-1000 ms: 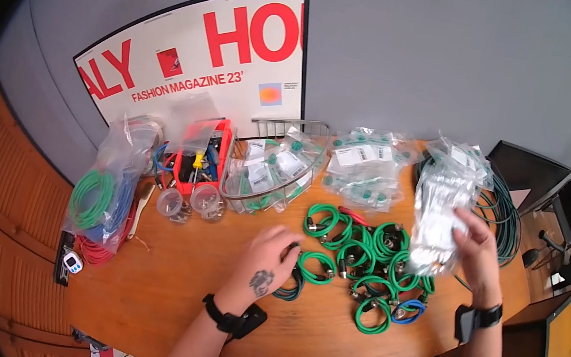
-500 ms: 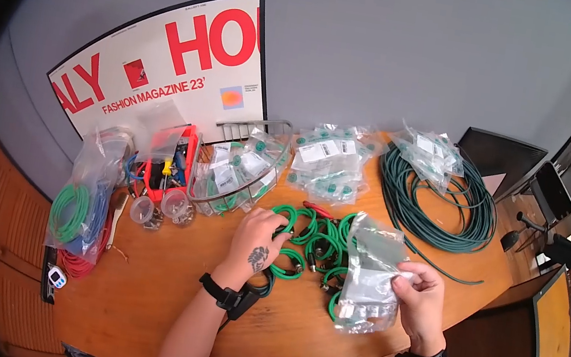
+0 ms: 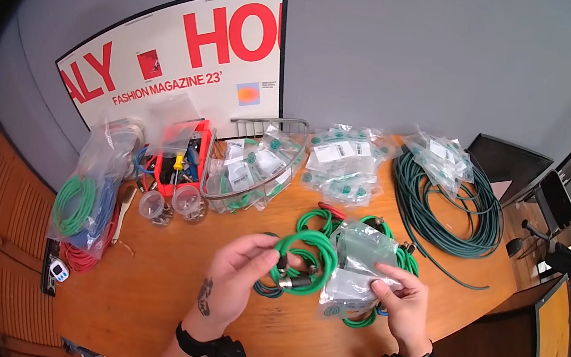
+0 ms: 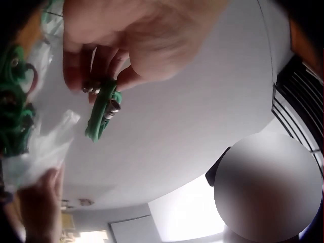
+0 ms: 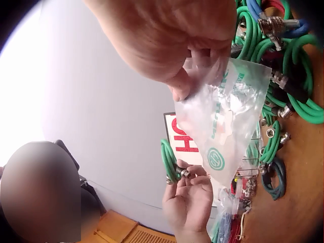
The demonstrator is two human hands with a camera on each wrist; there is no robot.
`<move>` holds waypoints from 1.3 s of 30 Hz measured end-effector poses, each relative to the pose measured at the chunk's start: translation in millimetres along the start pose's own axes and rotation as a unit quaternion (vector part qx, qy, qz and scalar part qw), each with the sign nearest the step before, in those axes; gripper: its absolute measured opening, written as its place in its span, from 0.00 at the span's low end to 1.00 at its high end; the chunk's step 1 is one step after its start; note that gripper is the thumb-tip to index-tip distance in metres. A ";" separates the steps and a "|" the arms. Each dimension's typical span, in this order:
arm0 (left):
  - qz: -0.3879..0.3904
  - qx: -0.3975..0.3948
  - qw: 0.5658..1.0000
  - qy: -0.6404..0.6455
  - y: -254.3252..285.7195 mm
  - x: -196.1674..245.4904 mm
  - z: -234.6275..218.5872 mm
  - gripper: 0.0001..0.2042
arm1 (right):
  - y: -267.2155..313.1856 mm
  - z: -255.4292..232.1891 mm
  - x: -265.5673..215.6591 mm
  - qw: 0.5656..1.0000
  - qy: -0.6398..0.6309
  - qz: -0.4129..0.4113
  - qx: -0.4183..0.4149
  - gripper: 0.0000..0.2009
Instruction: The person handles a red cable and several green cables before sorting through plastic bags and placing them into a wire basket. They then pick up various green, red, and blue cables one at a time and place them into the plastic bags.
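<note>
My left hand (image 3: 232, 281) pinches a coiled green cable (image 3: 314, 286) between thumb and fingers, raised over the table; silver connectors show on the coil. In the left wrist view the same coil (image 4: 101, 114) hangs from the fingertips. Just to the right, my right hand (image 3: 402, 307) grips a clear plastic bag (image 3: 351, 284) by its edge, thumb on the near side. Green print shows on the bag (image 5: 223, 116) in the right wrist view. Bag and coil are close together above a group of green coiled cables (image 3: 406, 259), which the bag partly hides.
Behind stand a wire basket (image 3: 254, 190) of bagged items, a pile of clear bags (image 3: 343, 165) and a large dark green cable coil (image 3: 488, 227) with bags on it. A red bin (image 3: 193, 165), small clear cups (image 3: 186, 201) and bagged cables (image 3: 74, 206) are at the left.
My right hand has brought a clear bag from the back right to the front. My left hand has picked up a green coil and lifted it beside the bag.
</note>
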State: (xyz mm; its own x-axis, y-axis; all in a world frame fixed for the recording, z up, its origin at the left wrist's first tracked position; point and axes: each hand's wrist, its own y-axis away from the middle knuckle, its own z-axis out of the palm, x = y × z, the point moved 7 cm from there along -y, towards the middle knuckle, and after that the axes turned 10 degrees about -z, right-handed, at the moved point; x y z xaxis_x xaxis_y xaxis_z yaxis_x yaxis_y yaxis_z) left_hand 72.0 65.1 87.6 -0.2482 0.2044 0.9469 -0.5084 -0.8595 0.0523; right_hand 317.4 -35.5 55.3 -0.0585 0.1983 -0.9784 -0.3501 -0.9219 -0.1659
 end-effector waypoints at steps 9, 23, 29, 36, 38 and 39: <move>-0.101 0.015 0.994 0.041 0.7 -33.6 -11.5 0.12 | 1.0 17.4 0.3 0.997 0.043 -0.011 -0.057 0.14; -0.083 0.027 0.995 -0.050 1.8 -26.2 -1.0 0.10 | 1.3 58.8 -20.4 0.973 0.072 -0.036 -0.217 0.22; -0.069 0.056 0.993 -0.072 1.8 -24.5 -2.8 0.09 | 2.8 68.2 -16.5 0.966 -0.019 0.000 -0.259 0.29; -0.052 0.095 0.988 -0.112 5.1 -27.8 -0.7 0.05 | 19.1 98.2 -2.5 0.928 -0.192 0.113 -0.299 0.33; -0.081 0.079 0.985 -0.132 5.7 -30.3 -0.8 0.06 | 18.7 96.3 0.6 0.933 -0.205 0.115 -0.273 0.34; -0.081 0.080 0.985 -0.133 6.7 -28.9 -2.1 0.06 | 17.6 93.8 2.6 0.937 -0.218 0.117 -0.246 0.34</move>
State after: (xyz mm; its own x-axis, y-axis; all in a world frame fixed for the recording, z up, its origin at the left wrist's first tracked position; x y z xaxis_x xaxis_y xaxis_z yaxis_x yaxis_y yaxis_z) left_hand 74.1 54.3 60.0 0.0614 0.2331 0.9705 -0.3817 -0.8930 0.2386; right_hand 223.4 -20.0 61.5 -0.4937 -0.0097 -0.8696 0.1866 -0.9778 -0.0950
